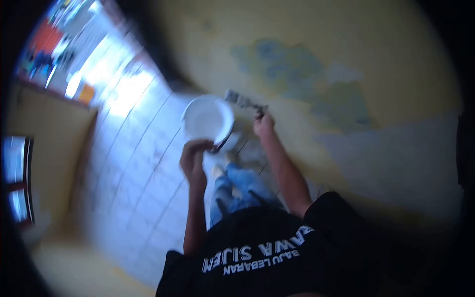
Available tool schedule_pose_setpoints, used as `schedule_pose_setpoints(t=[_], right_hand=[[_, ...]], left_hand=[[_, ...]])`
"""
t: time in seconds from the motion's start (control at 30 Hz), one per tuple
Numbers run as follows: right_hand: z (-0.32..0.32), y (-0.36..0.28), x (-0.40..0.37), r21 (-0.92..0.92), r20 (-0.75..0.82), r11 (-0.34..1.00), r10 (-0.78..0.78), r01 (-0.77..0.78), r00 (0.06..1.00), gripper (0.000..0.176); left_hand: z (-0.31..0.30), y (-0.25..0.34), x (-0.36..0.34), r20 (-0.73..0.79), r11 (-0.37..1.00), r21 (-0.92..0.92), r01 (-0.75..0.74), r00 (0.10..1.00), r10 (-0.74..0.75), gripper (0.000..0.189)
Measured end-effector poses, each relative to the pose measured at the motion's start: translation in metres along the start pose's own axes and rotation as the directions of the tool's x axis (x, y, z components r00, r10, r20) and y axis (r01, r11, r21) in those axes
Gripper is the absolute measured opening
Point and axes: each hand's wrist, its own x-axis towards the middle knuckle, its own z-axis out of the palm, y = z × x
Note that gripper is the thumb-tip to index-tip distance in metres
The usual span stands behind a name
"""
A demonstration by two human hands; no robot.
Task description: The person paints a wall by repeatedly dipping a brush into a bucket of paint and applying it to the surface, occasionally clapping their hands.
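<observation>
My left hand (194, 156) is closed on the near rim of a round white bucket (209, 119), tilted so that its pale inside shows. A dark, thin strip (221, 144) sticks out beside these fingers. In my right hand (263, 123), closed around its handle, is a tool with a pale, smeared head (241, 99). The tool is blurred, and I cannot tell its exact kind. Its head points left, close to the bucket's right rim and in front of the yellow wall (307, 29).
Grey-blue patches (292, 64) and a pale grey area (401, 168) mark the wall on the right. Light tiles (143, 163) cover the floor. At the left stands another yellowish wall with a dark-framed window (19, 158). Several coloured things lie in the bright upper left.
</observation>
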Motion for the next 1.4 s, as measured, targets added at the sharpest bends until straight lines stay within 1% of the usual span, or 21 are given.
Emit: schedule_pose_setpoints(t=[0.07,0.13,0.2,0.23,0.33,0.37,0.4,0.43,0.47,0.53,0.57,0.6,0.67,0.73,0.77,0.87,0.97,1.07,1.17,1.3,1.4], right_hand=[[-0.009,-0.042,-0.009,0.238,0.172,0.970,-0.094,0.052,0.981,0.023],[-0.006,-0.097,-0.041,0.398,0.243,0.915,-0.171,0.062,0.955,0.022],[-0.017,-0.150,-0.072,0.456,0.247,0.852,-0.398,0.256,0.884,0.024],[-0.023,-0.180,-0.081,0.479,0.273,0.808,-0.507,0.342,0.817,0.025],[-0.047,-0.278,-0.149,0.422,0.266,0.624,-0.779,0.658,0.568,0.026],[-0.044,-0.297,-0.195,0.268,0.159,0.489,-0.872,0.830,0.462,0.025],[-0.045,-0.331,-0.246,0.098,0.084,0.319,-0.946,0.943,0.312,0.024],[-0.056,-0.356,-0.266,0.017,0.189,0.195,-0.964,0.981,0.189,0.024],[-0.063,-0.372,-0.284,-0.050,0.301,0.056,-0.951,0.997,0.068,0.023],[-0.055,-0.394,-0.327,-0.117,0.446,-0.150,-0.891,0.982,-0.083,0.020],[-0.051,-0.405,-0.341,-0.137,0.518,-0.250,-0.843,0.958,-0.146,0.018],[-0.047,-0.416,-0.351,-0.122,0.607,-0.406,-0.753,0.906,-0.256,0.015],[-0.036,-0.442,-0.370,-0.046,0.756,-0.671,-0.508,0.740,-0.414,0.013],[-0.017,-0.467,-0.383,0.096,0.824,-0.908,-0.157,0.408,-0.545,0.018],[-0.008,-0.476,-0.387,0.170,0.832,-0.962,0.024,0.213,-0.555,0.022],[0.003,-0.497,-0.391,0.251,0.819,-0.967,0.186,0.048,-0.543,0.026],[0.013,-0.519,-0.384,0.306,0.799,-0.952,0.260,-0.005,-0.542,0.025],[-0.001,-0.536,-0.355,0.347,0.850,-0.937,0.296,0.041,-0.436,0.024],[-0.040,-0.519,-0.317,0.434,0.873,-0.895,0.389,0.105,-0.294,0.021],[-0.059,-0.503,-0.306,0.472,0.878,-0.785,0.379,0.401,-0.292,0.016],[-0.035,-0.522,-0.343,0.521,0.821,-0.825,0.413,0.219,-0.395,0.018]], left_hand=[[0.010,-0.006,0.000,0.072,0.999,0.011,-0.032,0.997,0.031,0.018],[0.019,-0.003,0.003,0.116,0.999,-0.033,0.041,0.993,-0.037,0.018],[0.018,-0.014,0.006,0.227,1.000,-0.010,0.022,0.974,-0.019,0.018],[0.023,-0.021,0.012,0.272,0.999,-0.005,-0.034,0.962,0.034,0.019],[0.055,-0.010,0.007,0.362,0.997,-0.075,0.030,0.932,0.000,0.019],[0.063,-0.014,0.008,0.395,0.997,-0.083,-0.002,0.918,0.035,0.019],[0.089,-0.005,-0.002,0.442,0.994,-0.105,-0.022,0.894,0.066,0.020],[0.107,-0.004,-0.009,0.455,0.992,-0.127,0.017,0.890,0.043,0.020],[0.118,-0.003,-0.016,0.466,0.987,-0.151,0.056,0.885,0.021,0.020],[0.134,0.005,-0.031,0.477,0.980,-0.182,0.075,0.879,0.021,0.019],[0.143,0.007,-0.039,0.477,0.977,-0.193,0.085,0.878,0.018,0.019],[0.153,0.011,-0.047,0.469,0.976,-0.207,0.070,0.883,0.036,0.019],[0.171,0.026,-0.065,0.447,0.973,-0.223,0.052,0.893,0.055,0.019],[0.191,0.037,-0.084,0.399,0.969,-0.249,-0.010,0.910,0.112,0.019],[0.201,0.042,-0.091,0.377,0.965,-0.262,-0.018,0.919,0.119,0.019],[0.234,0.047,-0.122,0.351,0.948,-0.315,-0.044,0.922,0.160,0.020],[0.258,0.043,-0.151,0.314,0.936,-0.350,-0.043,0.936,0.160,0.021],[0.274,0.036,-0.177,0.264,0.932,-0.361,-0.001,0.959,0.104,0.018],[0.281,0.024,-0.195,0.232,0.938,-0.347,-0.006,0.968,0.092,0.021],[0.288,0.026,-0.207,0.210,0.937,-0.350,-0.011,0.974,0.090,0.021],[0.292,0.028,-0.207,0.197,0.935,-0.354,-0.023,0.975,0.099,0.021]])
